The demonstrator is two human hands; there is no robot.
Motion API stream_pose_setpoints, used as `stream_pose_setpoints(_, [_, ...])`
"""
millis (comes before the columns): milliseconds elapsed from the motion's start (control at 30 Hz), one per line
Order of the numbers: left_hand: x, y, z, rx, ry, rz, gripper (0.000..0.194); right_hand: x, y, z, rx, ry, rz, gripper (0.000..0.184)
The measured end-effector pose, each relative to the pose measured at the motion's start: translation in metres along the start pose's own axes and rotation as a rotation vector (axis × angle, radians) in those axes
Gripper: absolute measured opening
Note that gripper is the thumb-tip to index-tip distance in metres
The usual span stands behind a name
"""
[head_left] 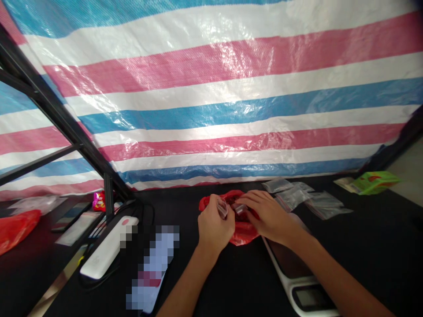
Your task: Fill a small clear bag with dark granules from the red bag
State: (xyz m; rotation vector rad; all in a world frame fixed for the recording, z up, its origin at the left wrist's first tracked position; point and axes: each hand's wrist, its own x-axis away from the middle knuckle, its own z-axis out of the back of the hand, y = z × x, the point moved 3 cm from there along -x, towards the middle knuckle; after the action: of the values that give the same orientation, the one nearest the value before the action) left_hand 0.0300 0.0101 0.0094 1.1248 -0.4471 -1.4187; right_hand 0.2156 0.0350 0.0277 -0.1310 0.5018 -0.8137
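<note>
My left hand [216, 226] is closed in a pinch on a small clear plastic bag [223, 208] over a red plastic bag [244, 235]. The red bag lies crumpled with its mouth open, and dark contents inside are too small to make out. My right hand [264, 213] reaches over the bag's right side. Its fingers are bent and drawn together at a small pale, shiny piece [240, 208] whose kind I cannot tell. Under my right forearm lies a white-rimmed device with a small display, like a digital scale [310, 297].
Several clear zip bags [294, 195] and a green packet [376, 182] lie at the back right. A phone [153, 273], a white power strip [109, 248] and dark cables are on the left. Behind the black table hangs a striped plastic sheet [231, 101], with a black metal frame [86, 154].
</note>
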Motion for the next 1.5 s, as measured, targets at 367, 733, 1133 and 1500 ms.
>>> stream_pose_setpoints(367, [-0.003,0.0,0.008,-0.118,-0.557,-0.297,0.058,0.01,0.01,-0.012,0.008,-0.096,-0.058,0.044])
stream_pose_setpoints(733, [-0.009,-0.014,0.005,-0.402,-0.594,-0.367,0.038,0.007,-0.005,-0.021,0.096,-0.023,-0.048,0.04])
stream_pose_setpoints(1133, [-0.016,-0.013,0.014,-0.393,-0.429,-0.295,0.029,0.007,-0.005,-0.02,0.148,-0.018,-0.155,0.026])
stream_pose_setpoints(1500, [-0.024,-0.01,0.038,-0.33,0.3,-0.224,0.031,0.007,-0.001,-0.026,0.165,-0.009,-0.172,0.025])
